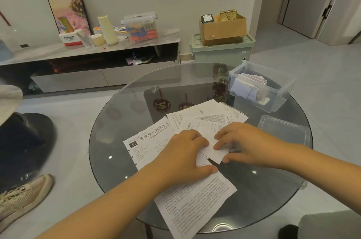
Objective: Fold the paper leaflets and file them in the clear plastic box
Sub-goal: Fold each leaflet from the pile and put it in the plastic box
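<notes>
From the head camera we see our left hand (187,152) and right hand (244,143) close together over a small leaflet (214,150) near the middle of the round glass table (117,121). The left hand's fingers curl onto the sheet's left edge, thumb stretched flat toward us. The right hand's fingertips press on its right part with the thumb at the near edge; whether that thumb is under the paper we cannot tell. More unfolded leaflets (195,195) lie fanned beneath and around, one reaching past the table's near edge.

At the far right stands the clear plastic box (281,92), open, with folded papers already leaning inside; its lid (285,131) lies just nearer.

We judge the paper light, thin and limp. It will crease readily but slide on glass and on other sheets, and may tear if tugged. Best to pinch it at the edges or corners, hold one half down, and run a fingertip along the fold.
</notes>
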Available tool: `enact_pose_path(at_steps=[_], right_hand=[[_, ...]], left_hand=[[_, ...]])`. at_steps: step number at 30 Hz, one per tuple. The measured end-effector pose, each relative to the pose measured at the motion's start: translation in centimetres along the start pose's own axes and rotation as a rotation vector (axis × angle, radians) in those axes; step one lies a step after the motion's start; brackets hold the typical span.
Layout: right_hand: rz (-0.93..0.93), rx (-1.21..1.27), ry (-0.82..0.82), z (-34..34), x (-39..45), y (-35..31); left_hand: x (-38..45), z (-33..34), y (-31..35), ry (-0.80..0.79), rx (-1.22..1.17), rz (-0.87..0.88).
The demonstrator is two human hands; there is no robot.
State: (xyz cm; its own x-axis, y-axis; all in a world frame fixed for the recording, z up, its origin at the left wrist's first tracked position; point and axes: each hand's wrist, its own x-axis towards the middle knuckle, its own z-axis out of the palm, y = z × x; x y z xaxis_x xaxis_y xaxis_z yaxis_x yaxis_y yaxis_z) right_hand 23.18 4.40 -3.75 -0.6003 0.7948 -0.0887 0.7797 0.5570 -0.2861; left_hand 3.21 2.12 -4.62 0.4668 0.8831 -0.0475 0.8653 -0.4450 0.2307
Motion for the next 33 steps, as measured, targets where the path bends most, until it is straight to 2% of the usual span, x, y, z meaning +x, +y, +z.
enact_pose_path(at_steps=[13,20,23,28,33], right_hand=[[-0.066,0.010,0.095,0.1,0.2,0.1],[0.042,0.052,0.058,0.0,1.0,0.7],[0.133,0.145,0.109,0.4,1.8,0.1],[0.226,0.251,0.161,1.0,2.9,-1.0],[0.204,0.105,0.206,1.1,2.9,-1.3]], left_hand=[[0.5,-0.8,0.9,0.001,-0.173,-0.018],[0.4,-1.1,0.3,0.099,-0.306,-0.128],[0.6,-1.0,0.2,0.139,-0.360,-0.175],[1.1,-0.6,-0.4,0.119,-0.335,-0.202],[1.3,-0.7,-1.2,0.067,-0.287,-0.173]])
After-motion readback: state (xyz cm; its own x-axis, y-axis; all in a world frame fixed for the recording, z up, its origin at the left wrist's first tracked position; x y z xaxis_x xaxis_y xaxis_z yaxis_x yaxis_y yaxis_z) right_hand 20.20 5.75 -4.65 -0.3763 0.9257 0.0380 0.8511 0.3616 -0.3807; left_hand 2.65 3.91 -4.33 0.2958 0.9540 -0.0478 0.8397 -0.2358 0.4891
